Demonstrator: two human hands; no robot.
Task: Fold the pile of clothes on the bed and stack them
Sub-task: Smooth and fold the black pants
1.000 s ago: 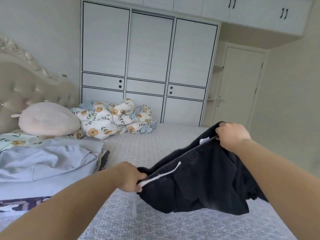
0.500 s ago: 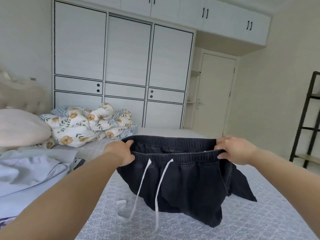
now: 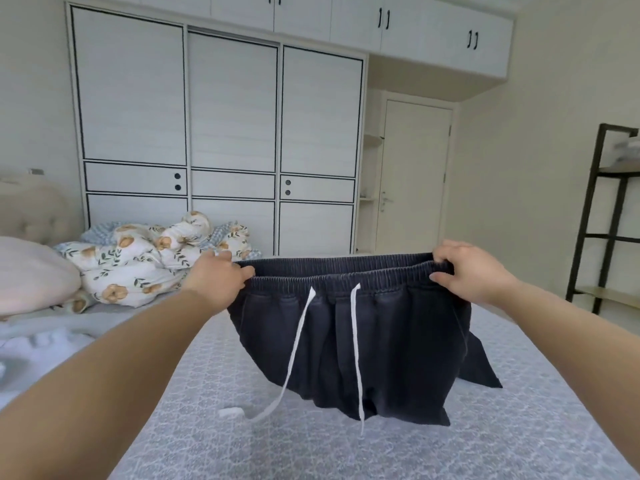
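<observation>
A pair of dark grey shorts with an elastic waistband and two white drawstrings hangs in the air above the bed. My left hand grips the left end of the waistband. My right hand grips the right end. The waistband is stretched wide and level between them, and the legs dangle with their hems near the mattress. At the left edge lies a pale blue-white heap of clothes, partly cut off by the frame.
A floral quilt is bunched at the far side of the bed beside a pink pillow. White wardrobes and a door stand behind. A black metal shelf is at the right.
The shorts went from hanging skewed and bunched to being held up straight by the waistband. Both hands rose and spread apart, and the view turned to the right.
</observation>
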